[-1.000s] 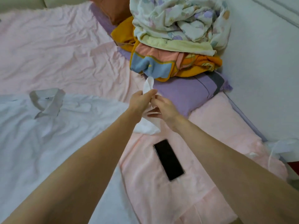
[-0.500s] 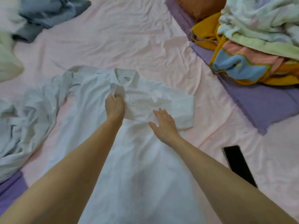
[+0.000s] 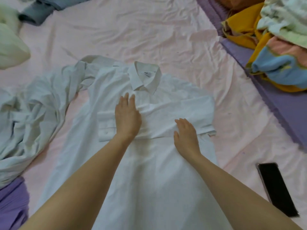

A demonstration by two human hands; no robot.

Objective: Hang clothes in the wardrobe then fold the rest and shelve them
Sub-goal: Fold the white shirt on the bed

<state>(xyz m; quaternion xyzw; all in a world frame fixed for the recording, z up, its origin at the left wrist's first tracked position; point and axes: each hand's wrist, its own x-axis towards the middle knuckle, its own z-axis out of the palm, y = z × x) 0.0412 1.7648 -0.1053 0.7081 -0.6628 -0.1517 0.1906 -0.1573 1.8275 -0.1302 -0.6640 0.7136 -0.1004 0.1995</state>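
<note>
A white collared shirt (image 3: 149, 171) lies spread front-up on the pink bedsheet (image 3: 132, 30), collar at the far end. Its right sleeve (image 3: 159, 123) is folded across the chest, the cuff ending left of centre. My left hand (image 3: 127, 117) lies flat with straight fingers on that sleeve just below the collar. My right hand (image 3: 186, 136) presses flat on the sleeve nearer the shoulder. The other sleeve runs off to the left, bunched up.
A crumpled pale garment (image 3: 25, 123) lies left of the shirt. A black phone (image 3: 277, 188) rests on the sheet at the right. Bright folded blankets (image 3: 274, 55) sit on purple cloth at the far right. Grey clothing (image 3: 38, 12) and a pale pillow (image 3: 10, 45) lie far left.
My left hand let go of the cuff it was pinching and now lies flat on the folded sleeve. My right hand slid right along the sleeve. The sleeve now lies flatter across the chest.
</note>
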